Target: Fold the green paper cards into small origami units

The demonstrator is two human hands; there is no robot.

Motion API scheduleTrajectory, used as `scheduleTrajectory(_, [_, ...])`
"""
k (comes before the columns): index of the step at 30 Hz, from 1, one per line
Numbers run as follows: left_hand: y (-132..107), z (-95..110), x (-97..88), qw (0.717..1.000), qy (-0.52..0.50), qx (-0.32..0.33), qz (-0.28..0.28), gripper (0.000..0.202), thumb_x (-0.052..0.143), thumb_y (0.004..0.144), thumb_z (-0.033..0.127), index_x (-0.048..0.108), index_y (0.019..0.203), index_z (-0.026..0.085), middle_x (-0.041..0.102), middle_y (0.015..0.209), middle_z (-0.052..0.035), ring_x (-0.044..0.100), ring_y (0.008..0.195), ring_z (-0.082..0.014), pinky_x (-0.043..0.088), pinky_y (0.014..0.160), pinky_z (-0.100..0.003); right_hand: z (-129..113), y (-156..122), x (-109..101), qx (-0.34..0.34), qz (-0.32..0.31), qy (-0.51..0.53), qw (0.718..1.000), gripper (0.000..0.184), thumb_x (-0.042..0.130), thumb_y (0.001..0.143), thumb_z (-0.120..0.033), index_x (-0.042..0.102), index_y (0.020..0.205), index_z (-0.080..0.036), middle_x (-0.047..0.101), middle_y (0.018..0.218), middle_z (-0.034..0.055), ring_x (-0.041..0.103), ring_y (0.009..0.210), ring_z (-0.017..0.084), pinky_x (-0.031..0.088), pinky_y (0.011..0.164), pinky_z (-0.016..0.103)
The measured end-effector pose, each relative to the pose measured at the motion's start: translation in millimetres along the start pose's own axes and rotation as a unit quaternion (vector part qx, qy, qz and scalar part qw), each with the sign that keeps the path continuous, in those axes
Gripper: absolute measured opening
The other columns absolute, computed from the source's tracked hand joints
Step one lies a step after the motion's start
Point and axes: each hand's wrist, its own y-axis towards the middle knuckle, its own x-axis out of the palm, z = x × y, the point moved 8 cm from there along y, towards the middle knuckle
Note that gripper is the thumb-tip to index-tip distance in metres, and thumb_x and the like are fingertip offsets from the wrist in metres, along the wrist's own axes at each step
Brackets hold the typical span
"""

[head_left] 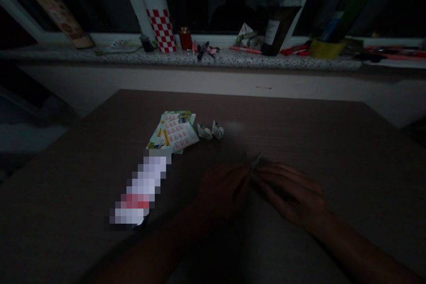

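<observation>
- Facing a dark window (199, 4) over a speckled sill (233, 58), the head view takes in a dimly lit, brown wood-grained table (299, 128).
- Left hand (222, 188) and right hand (294, 188) close their fingertips on a small paper piece (256, 161) between them, over the table.
- Its visible long axis slants; the free tip points toward the window, slightly right.
- Printed cards (179, 135) lie farther left.
</observation>
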Motion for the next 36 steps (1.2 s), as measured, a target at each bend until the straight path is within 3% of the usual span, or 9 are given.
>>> scheduleTrajectory(6, [1.9, 5.5, 6.3, 0.998, 0.034, 0.042, -0.045, 0.021, 0.049, 0.087, 0.016, 0.062, 0.104, 0.014, 0.068, 0.097, -0.0082, 0.063, 0.085, -0.0182, 0.053, 0.075, -0.032, 0.8, 3.2, -7.6, 0.01, 0.039, -0.023, 0.999, 0.022, 0.068, 0.075, -0.009, 0.067, 0.095, -0.018, 0.07, 0.084, 0.0069, 0.065, 0.079, 0.022, 0.054, 0.073, 0.041])
scheduleTrajectory(11, [5.4, 15.5, 8.4, 0.995, 0.044, 0.058, -0.066, 0.017, 0.049, 0.088, 0.015, 0.065, 0.096, 0.013, 0.066, 0.087, -0.0069, 0.06, 0.077, -0.0174, 0.051, 0.069, -0.031, -1.7, 5.6, -5.7, 0.001, 0.032, -0.031, 0.999, 0.014, 0.067, 0.074, -0.01, 0.066, 0.084, -0.019, 0.067, 0.075, 0.0041, 0.062, 0.072, 0.02, 0.05, 0.07, 0.04])
scheduleTrajectory(18, [1.0, 17.4, 5.2, 0.996, 0.015, 0.081, -0.041, 0.013, 0.051, 0.088, 0.013, 0.063, 0.085, 0.014, 0.067, 0.082, -0.0044, 0.061, 0.075, -0.014, 0.051, 0.071, -0.027, -0.4, 7.6, 0.1, 0.004, -0.003, -0.036, 0.999, 0.016, 0.066, 0.071, -0.009, 0.061, 0.083, -0.019, 0.065, 0.075, 0.0044, 0.059, 0.071, 0.02, 0.047, 0.068, 0.039])
scheduleTrajectory(24, [1.8, 19.7, -0.4, 0.994, -0.046, 0.1, -0.02, 0.013, 0.05, 0.086, 0.008, 0.061, 0.089, 0.014, 0.068, 0.083, -0.005, 0.062, 0.076, -0.0147, 0.052, 0.069, -0.027, 4.7, 4.0, 3.8, 0.008, -0.021, -0.044, 0.999, 0.014, 0.064, 0.07, -0.011, 0.058, 0.078, -0.02, 0.062, 0.07, 0.0023, 0.057, 0.07, 0.019, 0.046, 0.069, 0.037])
scheduleTrajectory(36, [0.1, 20.9, -3.3, 0.991, -0.033, 0.129, -0.011, 0.014, 0.047, 0.087, 0.008, 0.059, 0.092, 0.014, 0.067, 0.084, -0.0042, 0.061, 0.076, -0.0135, 0.051, 0.07, -0.026, 10.7, 5.6, -3.9, 0.022, -0.001, -0.055, 0.998, 0.014, 0.063, 0.071, -0.009, 0.055, 0.072, -0.02, 0.06, 0.064, 0.0013, 0.057, 0.065, 0.017, 0.044, 0.067, 0.034])
